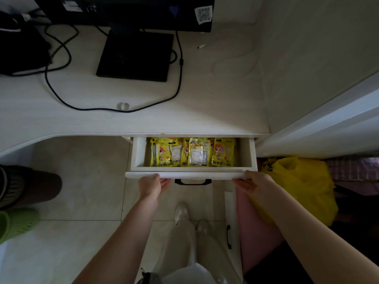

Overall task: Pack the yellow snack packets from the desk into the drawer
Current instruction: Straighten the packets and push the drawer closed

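Note:
The white drawer (139, 154) stands partly pulled out from under the desk (205, 111). Several yellow snack packets (191, 152) with cartoon faces lie side by side inside it. My left hand (152, 184) presses flat against the left part of the drawer's front panel, fingers straight. My right hand (251, 182) lies flat against the right part of the same panel. The black drawer handle (192, 182) sits between my hands, untouched. No yellow packets show on the desk top.
A black monitor base (135, 56) and a looping black cable (61, 95) lie on the desk. A small clear ring (123, 105) sits near the cable. A yellow plastic bag (301, 185) hangs at the right, a green shoe (14, 224) at the left on the tiled floor.

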`<action>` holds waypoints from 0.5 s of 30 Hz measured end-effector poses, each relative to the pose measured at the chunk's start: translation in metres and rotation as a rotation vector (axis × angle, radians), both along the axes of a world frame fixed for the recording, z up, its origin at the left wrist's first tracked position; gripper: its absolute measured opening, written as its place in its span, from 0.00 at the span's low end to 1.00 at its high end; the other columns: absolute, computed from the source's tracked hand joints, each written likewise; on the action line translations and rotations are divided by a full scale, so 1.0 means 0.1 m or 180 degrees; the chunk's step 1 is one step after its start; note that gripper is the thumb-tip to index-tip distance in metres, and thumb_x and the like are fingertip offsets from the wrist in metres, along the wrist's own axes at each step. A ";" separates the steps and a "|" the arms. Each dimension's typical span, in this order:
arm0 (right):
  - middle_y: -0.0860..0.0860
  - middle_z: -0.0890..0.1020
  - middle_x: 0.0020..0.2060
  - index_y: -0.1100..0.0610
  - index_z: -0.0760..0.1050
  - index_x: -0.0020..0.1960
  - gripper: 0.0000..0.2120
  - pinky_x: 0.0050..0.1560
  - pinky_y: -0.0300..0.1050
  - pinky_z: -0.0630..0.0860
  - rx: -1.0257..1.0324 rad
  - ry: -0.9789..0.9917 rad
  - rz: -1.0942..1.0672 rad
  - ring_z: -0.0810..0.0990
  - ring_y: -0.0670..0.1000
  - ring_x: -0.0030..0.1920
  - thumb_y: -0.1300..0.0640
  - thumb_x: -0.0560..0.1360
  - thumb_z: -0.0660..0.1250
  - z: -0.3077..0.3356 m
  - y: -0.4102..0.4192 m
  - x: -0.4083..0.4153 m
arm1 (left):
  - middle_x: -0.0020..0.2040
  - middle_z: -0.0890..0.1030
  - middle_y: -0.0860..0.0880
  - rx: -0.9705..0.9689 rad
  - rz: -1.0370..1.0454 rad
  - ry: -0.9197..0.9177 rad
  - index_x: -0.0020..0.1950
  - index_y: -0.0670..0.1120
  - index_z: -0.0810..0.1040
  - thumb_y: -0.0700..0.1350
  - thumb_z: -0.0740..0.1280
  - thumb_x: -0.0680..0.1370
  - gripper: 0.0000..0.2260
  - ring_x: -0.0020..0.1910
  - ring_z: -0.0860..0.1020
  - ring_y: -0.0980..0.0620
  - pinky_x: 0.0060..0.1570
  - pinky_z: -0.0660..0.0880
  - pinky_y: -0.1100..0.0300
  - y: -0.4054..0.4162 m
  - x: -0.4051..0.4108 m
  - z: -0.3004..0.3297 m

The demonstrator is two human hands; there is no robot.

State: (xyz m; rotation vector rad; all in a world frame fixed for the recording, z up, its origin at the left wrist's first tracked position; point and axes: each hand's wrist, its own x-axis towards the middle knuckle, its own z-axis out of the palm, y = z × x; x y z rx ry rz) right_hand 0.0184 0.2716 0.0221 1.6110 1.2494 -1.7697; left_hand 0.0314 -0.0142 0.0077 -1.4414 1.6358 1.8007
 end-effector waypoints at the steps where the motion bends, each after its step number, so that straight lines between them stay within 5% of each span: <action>1: 0.66 0.76 0.41 0.65 0.64 0.66 0.17 0.26 0.57 0.79 -0.0049 0.0040 0.0000 0.80 0.62 0.39 0.67 0.78 0.61 0.01 0.00 -0.06 | 0.47 0.80 0.35 0.0009 -0.0017 0.0033 0.56 0.32 0.73 0.37 0.57 0.82 0.10 0.38 0.81 0.47 0.32 0.80 0.63 0.00 -0.06 -0.01; 5: 0.66 0.76 0.45 0.66 0.63 0.68 0.20 0.34 0.58 0.82 -0.0114 0.0202 -0.0070 0.79 0.62 0.40 0.70 0.78 0.60 0.02 0.00 -0.30 | 0.46 0.80 0.37 0.0051 -0.0141 0.0066 0.56 0.31 0.73 0.38 0.58 0.82 0.10 0.34 0.82 0.49 0.34 0.80 0.62 -0.02 -0.31 -0.02; 9: 0.67 0.75 0.56 0.67 0.66 0.64 0.17 0.31 0.55 0.81 -0.0091 0.0274 -0.0086 0.80 0.62 0.42 0.71 0.76 0.61 0.00 -0.01 -0.54 | 0.48 0.80 0.37 0.0104 -0.0185 0.0113 0.55 0.36 0.72 0.38 0.59 0.81 0.07 0.36 0.81 0.47 0.39 0.80 0.58 -0.08 -0.55 0.01; 13: 0.65 0.78 0.46 0.70 0.66 0.65 0.17 0.32 0.50 0.82 -0.0181 0.0257 0.0098 0.80 0.59 0.43 0.73 0.77 0.58 0.00 -0.01 -0.71 | 0.43 0.80 0.40 0.0238 -0.0190 0.0135 0.55 0.36 0.72 0.38 0.60 0.81 0.06 0.35 0.82 0.48 0.38 0.80 0.59 -0.12 -0.75 -0.02; 15: 0.65 0.78 0.45 0.71 0.65 0.66 0.17 0.40 0.51 0.83 -0.0159 0.0307 0.0111 0.79 0.59 0.42 0.73 0.77 0.54 -0.03 -0.01 -0.80 | 0.45 0.80 0.40 0.0257 -0.0217 0.0165 0.54 0.35 0.71 0.37 0.60 0.81 0.06 0.32 0.82 0.50 0.37 0.80 0.60 -0.14 -0.84 -0.04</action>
